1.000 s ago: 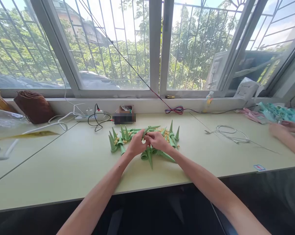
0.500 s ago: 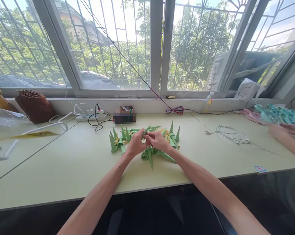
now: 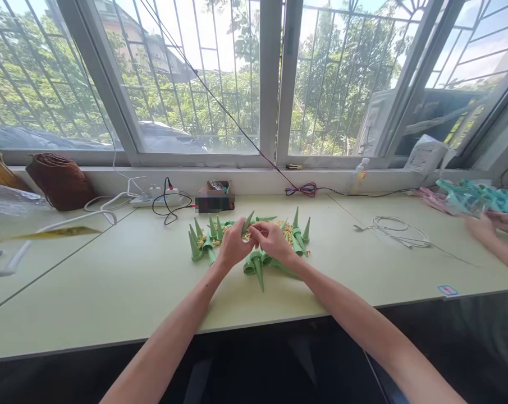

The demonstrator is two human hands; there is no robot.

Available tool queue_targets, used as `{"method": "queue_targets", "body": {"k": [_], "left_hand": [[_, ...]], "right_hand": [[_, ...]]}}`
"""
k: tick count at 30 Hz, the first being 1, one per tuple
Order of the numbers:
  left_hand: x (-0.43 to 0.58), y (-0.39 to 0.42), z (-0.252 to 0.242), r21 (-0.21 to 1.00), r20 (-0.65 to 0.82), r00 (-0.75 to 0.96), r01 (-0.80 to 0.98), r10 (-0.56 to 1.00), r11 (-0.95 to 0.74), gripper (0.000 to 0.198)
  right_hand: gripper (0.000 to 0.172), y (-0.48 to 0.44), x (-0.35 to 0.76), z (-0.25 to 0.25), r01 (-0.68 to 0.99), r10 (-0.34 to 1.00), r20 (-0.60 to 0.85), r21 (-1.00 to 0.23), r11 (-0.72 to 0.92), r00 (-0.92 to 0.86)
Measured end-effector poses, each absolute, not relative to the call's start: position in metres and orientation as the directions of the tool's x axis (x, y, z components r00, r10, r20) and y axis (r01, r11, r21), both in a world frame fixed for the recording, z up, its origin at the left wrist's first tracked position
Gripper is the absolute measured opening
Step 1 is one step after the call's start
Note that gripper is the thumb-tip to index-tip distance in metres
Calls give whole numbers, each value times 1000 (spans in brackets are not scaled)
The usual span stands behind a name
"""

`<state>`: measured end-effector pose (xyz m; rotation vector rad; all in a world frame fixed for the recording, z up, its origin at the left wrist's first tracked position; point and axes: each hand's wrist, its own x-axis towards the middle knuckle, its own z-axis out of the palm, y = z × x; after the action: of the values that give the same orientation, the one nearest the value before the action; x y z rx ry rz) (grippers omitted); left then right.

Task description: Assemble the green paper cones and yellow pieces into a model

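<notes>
A heap of green paper cones [image 3: 203,241] mixed with small yellow bits lies on the pale green table [image 3: 110,286]. My left hand [image 3: 232,247] is closed around one green cone [image 3: 247,223], whose tip points up. Meeting it over the heap, my right hand [image 3: 273,240] pinches at that cone's lower end; I cannot make out what its fingers hold. More cones [image 3: 256,266] lie just in front of my hands.
A power strip [image 3: 159,199] with cables, a small box [image 3: 214,197], a brown bundle [image 3: 60,180] and a coiled white cable [image 3: 399,230] lie on the table. At the far right another person's hands [image 3: 495,224] work beside teal pieces [image 3: 476,193]. Barred windows stand behind.
The cone in my left hand has tilted more upright, and both hands have risen slightly over the heap. The other person's hands shifted a little.
</notes>
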<state>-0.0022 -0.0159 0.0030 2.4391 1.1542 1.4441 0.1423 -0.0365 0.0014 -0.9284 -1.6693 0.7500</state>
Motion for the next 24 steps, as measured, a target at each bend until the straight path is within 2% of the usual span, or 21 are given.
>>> {"method": "queue_targets", "body": {"k": [9,24], "left_hand": [[-1,-18,3,425,709,276,566,648,-706,11],[-2,-18,3,455,691,291,536,662,-711,12]], "right_hand": [[33,-39,141,3,156,869,479,-856,494,-122],[30,-41,139,4,156,864,488,-851,502,-122]]}}
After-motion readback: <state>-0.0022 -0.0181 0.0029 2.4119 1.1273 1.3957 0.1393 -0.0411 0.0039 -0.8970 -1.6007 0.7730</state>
